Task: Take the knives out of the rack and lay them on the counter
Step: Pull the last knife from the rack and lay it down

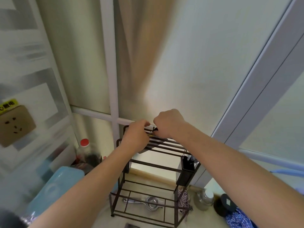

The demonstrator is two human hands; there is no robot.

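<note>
A dark brown wire rack (148, 163) stands on the pale counter (105, 218) against a frosted glass wall. Both of my hands are at its top rails. My right hand (169, 123) is closed in a fist around a black knife handle (155, 129), of which only a small end shows. My left hand (135, 137) lies over the top bars with its fingers curled; what it holds is hidden. Under it a grey blade (144, 150) hangs between the bars.
A black utensil caddy (186, 170) hangs on the rack's right side. A metal squeezer (150, 203) lies under the rack. A red-capped bottle (84, 145) and blue container (54, 186) stand left; a glass jar (204, 200), black lid (225, 204) and checked cloth (238, 218) right.
</note>
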